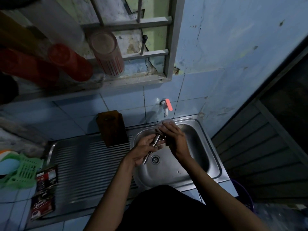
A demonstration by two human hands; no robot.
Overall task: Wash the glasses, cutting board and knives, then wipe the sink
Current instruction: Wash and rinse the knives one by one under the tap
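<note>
Steel-handled knives (pixel 154 144) lie gripped in the left hand (pixel 144 151) over the stainless sink basin (pixel 198 144), likely so drips fall in; the right hand (pixel 173 137) closes round a pale scrubber (pixel 164 122); the brown wooden cutting board (pixel 112 128) leans against dim blue tiles (pixel 80 112) on the ribbed drainer (pixel 90 164).

Over the sink (pixel 215 157), the left hand (pixel 145 150) holds a metal knife (pixel 152 146) with fingers curled around it. The right hand (pixel 173 137) lies over the blade end, near a grey cloth (pixel 164 122) under the tap (pixel 165 107). A brown board (pixel 112 127) leans on the tiled wall. Upturned cups (pixel 106 54) stand on the shelf (pixel 70 90).
</note>
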